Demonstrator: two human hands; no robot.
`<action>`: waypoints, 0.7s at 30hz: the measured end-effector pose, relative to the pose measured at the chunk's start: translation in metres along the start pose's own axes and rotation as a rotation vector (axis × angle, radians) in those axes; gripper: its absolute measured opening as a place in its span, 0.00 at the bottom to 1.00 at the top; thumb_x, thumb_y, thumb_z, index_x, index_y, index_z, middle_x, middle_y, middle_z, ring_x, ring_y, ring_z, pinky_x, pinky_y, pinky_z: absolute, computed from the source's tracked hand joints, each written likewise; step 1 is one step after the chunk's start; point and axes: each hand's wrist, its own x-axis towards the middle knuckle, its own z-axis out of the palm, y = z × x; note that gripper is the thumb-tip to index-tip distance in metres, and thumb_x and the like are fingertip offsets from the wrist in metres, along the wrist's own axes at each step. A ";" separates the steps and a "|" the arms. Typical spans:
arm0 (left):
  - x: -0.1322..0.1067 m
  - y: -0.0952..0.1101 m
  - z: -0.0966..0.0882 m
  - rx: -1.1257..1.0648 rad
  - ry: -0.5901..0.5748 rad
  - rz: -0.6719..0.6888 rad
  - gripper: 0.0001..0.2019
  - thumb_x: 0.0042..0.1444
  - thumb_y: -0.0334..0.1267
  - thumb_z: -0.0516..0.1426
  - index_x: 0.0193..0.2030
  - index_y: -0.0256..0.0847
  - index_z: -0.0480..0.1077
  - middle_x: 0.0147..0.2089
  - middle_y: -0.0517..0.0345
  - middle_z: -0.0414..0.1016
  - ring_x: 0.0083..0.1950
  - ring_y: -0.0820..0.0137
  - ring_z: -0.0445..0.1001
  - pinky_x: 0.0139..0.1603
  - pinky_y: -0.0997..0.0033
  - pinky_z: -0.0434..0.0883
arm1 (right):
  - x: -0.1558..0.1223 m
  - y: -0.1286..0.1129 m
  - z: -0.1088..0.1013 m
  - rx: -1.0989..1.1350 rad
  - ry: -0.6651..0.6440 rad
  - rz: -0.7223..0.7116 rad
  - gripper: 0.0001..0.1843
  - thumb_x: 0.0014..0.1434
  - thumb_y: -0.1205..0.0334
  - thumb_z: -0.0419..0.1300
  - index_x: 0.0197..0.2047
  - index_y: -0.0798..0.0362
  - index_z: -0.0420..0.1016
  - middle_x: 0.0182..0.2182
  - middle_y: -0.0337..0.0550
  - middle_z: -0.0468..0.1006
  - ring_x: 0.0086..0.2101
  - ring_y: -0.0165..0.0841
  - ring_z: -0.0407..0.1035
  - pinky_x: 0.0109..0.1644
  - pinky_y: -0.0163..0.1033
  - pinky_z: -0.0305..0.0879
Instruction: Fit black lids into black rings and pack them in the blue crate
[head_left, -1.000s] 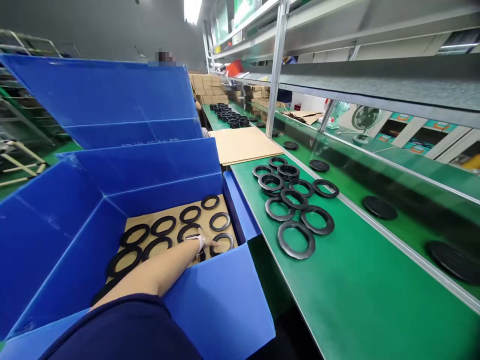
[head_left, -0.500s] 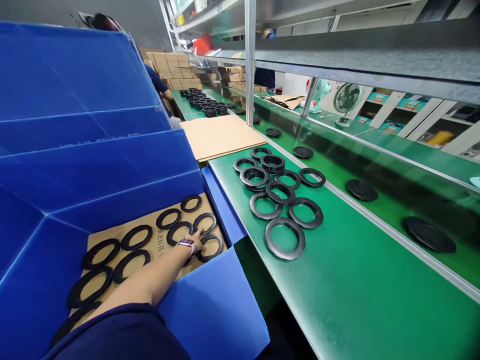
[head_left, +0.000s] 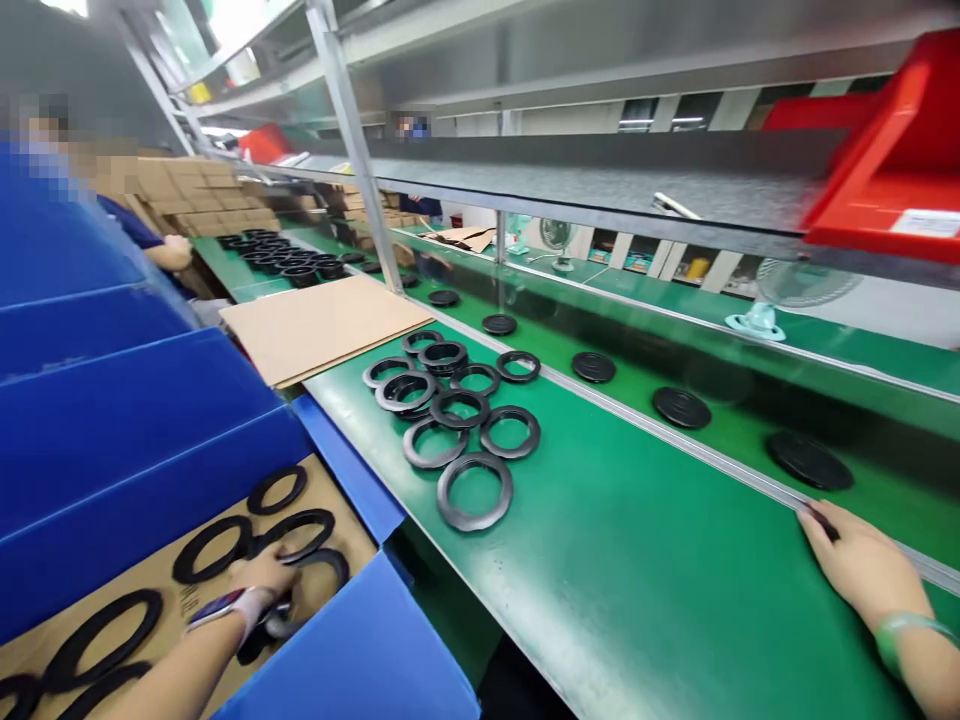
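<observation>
My left hand (head_left: 262,575), with a watch at the wrist, reaches into the blue box (head_left: 360,650). Its fingers are curled at the near edge of a black ring (head_left: 319,518), and the fingertips are partly hidden. Around it on the cardboard sheet (head_left: 176,605) lie other black rings, one of them (head_left: 341,568) just right of the hand. My right hand (head_left: 862,565), wearing a green bangle, is over the green bench beside the metal rail. Its thumb and fingers close around a small dark piece (head_left: 823,522) that is mostly hidden.
Several black rings (head_left: 475,522) lie in a loose cluster on the green bench (head_left: 637,560). Black discs (head_left: 681,408) sit in a row beyond the rail. Flat cardboard (head_left: 322,325) bridges bench and box. A red bin (head_left: 885,190) stands on the shelf; a co-worker's hand (head_left: 174,252) is far left.
The view has swung right, and my right hand has come into sight by the rail. My left hand stays among the rings in the box, its fingers now more curled.
</observation>
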 end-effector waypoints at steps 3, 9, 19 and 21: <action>-0.001 0.020 -0.040 0.075 -0.026 0.028 0.08 0.40 0.48 0.54 0.23 0.48 0.61 0.12 0.67 0.59 0.31 0.59 0.73 0.41 0.63 0.71 | -0.002 -0.013 -0.003 -0.046 -0.031 -0.003 0.34 0.61 0.38 0.44 0.53 0.52 0.77 0.57 0.61 0.73 0.58 0.52 0.65 0.61 0.54 0.62; -0.061 0.146 -0.125 0.018 0.307 0.533 0.16 0.42 0.53 0.50 0.33 0.47 0.67 0.29 0.60 0.60 0.38 0.62 0.66 0.45 0.63 0.69 | -0.007 -0.030 -0.009 -0.081 0.029 -0.018 0.31 0.62 0.44 0.47 0.52 0.59 0.77 0.55 0.57 0.75 0.56 0.49 0.67 0.63 0.53 0.62; -0.222 0.408 -0.028 0.246 -0.159 1.313 0.14 0.47 0.27 0.57 0.42 0.41 0.70 0.55 0.50 0.56 0.42 0.68 0.73 0.51 0.66 0.72 | -0.008 -0.033 -0.007 -0.088 0.070 -0.055 0.30 0.64 0.48 0.47 0.53 0.61 0.78 0.55 0.54 0.76 0.56 0.47 0.68 0.65 0.49 0.61; -0.240 0.430 0.012 0.359 -0.253 1.295 0.17 0.45 0.27 0.60 0.44 0.39 0.71 0.56 0.45 0.58 0.37 0.67 0.75 0.43 0.63 0.74 | -0.009 -0.033 -0.007 -0.077 0.080 -0.055 0.29 0.64 0.49 0.46 0.54 0.61 0.78 0.55 0.53 0.76 0.57 0.46 0.67 0.65 0.49 0.61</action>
